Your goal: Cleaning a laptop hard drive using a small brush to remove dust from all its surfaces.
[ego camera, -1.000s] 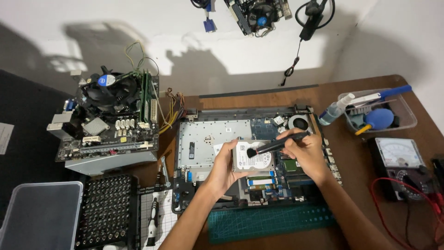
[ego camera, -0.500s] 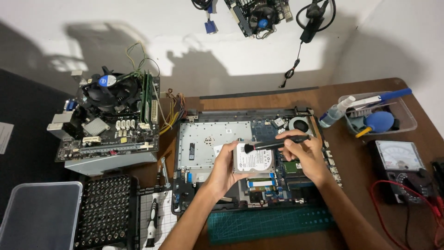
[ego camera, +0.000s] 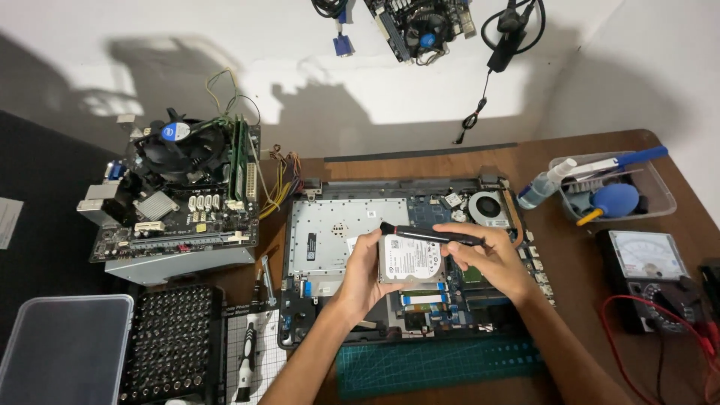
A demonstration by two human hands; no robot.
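Cutting mat (ego camera: 439, 364): a green gridded mat lies at the near edge of the worktop (ego camera: 577, 262), just in front of the opened laptop, seemingly to protect the wood.
Bit rack (ego camera: 174, 341): a black tray of driver bits sits near left beside a grey lidded box (ego camera: 64, 349), within easy reach.
Left hand (ego camera: 367, 274): clamped on the left edge of the hard drive (ego camera: 409, 260), tilting its label side up toward the camera, above the laptop's middle.
Right hand (ego camera: 487, 259): closed around a black brush (ego camera: 431, 235), held level so its tip meets the drive's far left corner.
Drive label: a white rectangular sticker covers most of the silver case; its print is too small to make out.
Laptop chassis (ego camera: 341, 232): lies open, bottom cover off, with a silver plate on the left and a round fan (ego camera: 489, 208) at far right.
Meter (ego camera: 645, 274): an analogue tester with a white dial sits at right, red leads trailing near.
Clear tub (ego camera: 652, 191): far right, it holds a blue blower and brushes; a spray bottle (ego camera: 546, 185) leans beside it.
Motherboard (ego camera: 176, 195): propped on a grey box at far left, cooler fan on top.
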